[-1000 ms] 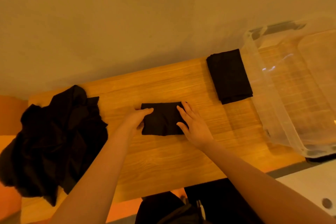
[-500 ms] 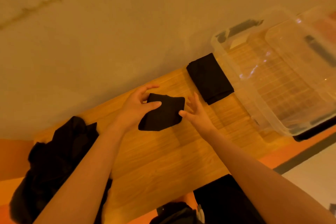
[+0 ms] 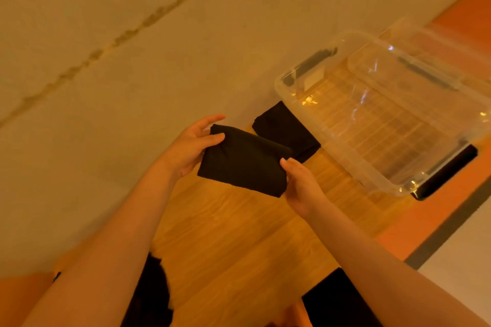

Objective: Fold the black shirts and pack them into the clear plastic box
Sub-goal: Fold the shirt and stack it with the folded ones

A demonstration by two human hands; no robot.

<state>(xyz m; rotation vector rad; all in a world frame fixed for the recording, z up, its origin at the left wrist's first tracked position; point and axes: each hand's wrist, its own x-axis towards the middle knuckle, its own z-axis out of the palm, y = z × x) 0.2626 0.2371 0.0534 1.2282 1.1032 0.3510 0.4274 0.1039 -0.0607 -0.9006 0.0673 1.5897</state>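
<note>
Both hands, left [image 3: 189, 151] and right [image 3: 301, 184], grasp a folded shirt [image 3: 243, 160] above the table [image 3: 239, 233]. Second folded shirt [image 3: 285, 134] lies at 1 o'clock beside the box [image 3: 388, 125]. Box holds nothing yet; unfolded pile [image 3: 150, 297] at 7.

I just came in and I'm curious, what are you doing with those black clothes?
A person is packing folded black shirts. Both hands, left hand and right hand, hold one folded shirt above the wooden table. Another folded shirt lies on the table beside the clear plastic box, which has no shirts in it yet. More unfolded black cloth waits at the near left.
</note>
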